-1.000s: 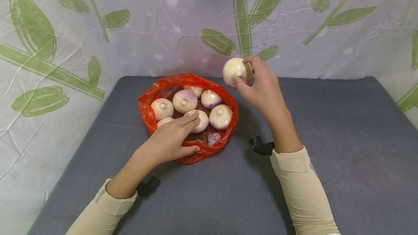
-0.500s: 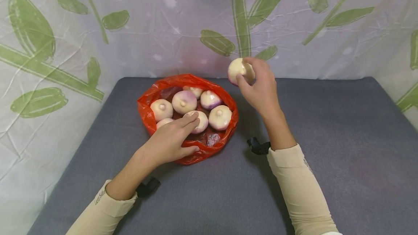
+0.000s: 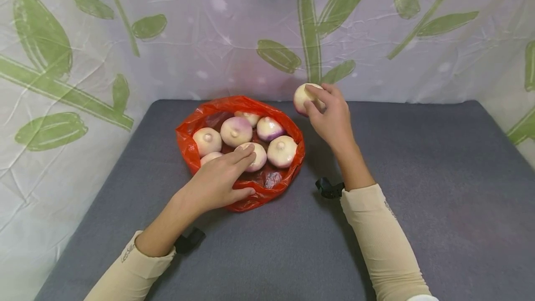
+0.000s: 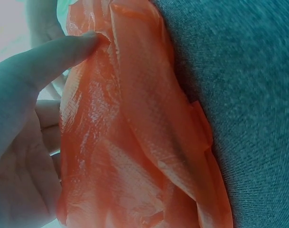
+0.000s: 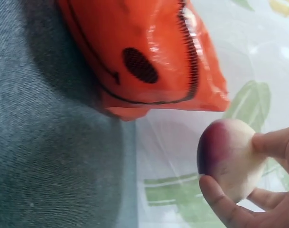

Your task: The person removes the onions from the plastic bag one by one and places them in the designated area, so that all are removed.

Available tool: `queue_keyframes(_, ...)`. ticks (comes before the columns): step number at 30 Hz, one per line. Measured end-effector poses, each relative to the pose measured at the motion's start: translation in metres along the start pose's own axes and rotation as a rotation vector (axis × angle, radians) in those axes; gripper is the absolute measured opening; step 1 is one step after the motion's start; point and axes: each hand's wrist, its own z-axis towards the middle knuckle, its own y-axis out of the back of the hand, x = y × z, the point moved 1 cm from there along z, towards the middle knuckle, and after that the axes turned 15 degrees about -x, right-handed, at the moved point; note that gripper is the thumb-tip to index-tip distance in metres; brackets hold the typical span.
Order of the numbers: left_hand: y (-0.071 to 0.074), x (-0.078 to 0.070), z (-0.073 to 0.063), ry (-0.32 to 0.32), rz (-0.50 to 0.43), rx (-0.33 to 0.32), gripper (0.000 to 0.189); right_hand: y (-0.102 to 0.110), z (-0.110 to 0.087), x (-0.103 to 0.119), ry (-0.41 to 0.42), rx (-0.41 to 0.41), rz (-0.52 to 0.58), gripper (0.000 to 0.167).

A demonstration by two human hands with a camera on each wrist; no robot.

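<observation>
A red plastic bag (image 3: 188,151) stands with its mouth spread, several white-and-purple turnips (image 3: 236,130) inside. Over its near left rim lies my left hand (image 3: 215,181), its fingers extended onto a turnip (image 3: 260,158) at the front. In the left wrist view the thumb (image 4: 63,52) touches the bag's outside (image 4: 144,109); part of the fingers is hidden behind the plastic. Right of the bag, near the table's far edge, my right hand (image 3: 334,117) holds another turnip (image 3: 301,99) up between thumb and fingers. The right wrist view shows this turnip's (image 5: 229,152) purple side.
Grey cloth covers the table (image 3: 434,189). A pale curtain (image 3: 200,31) with green leaves and yellow flowers hangs behind it and at the sides. Each wrist carries a small black camera, such as the right one (image 3: 329,188).
My right hand has moved slightly right and then lower with the turnip, and its fingers have shifted over the top. The left hand and the bag have stayed in place.
</observation>
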Motion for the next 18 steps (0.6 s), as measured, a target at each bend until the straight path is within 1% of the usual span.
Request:
queue_keyframes(4,0.000,0.000,0.000,0.002,0.001,0.002,0.074,-0.004,-0.001,-0.005,-0.025,0.048,-0.008,0.029)
queue_keyframes(8,0.001,-0.001,0.000,-0.001,0.002,-0.001,0.074,-0.006,-0.001,-0.009,-0.020,0.061,-0.015,0.026)
queue_keyframes(14,0.001,0.000,0.000,-0.009,0.001,-0.010,0.074,-0.010,-0.004,-0.017,-0.037,0.073,-0.039,0.039)
queue_keyframes(16,0.000,0.000,0.000,-0.010,-0.001,-0.013,0.074,-0.011,-0.006,-0.019,-0.062,0.096,-0.056,0.045)
queue_keyframes(18,0.000,0.000,-0.001,-0.010,-0.003,-0.015,0.075,-0.012,-0.007,-0.021,-0.106,0.153,-0.090,0.051)
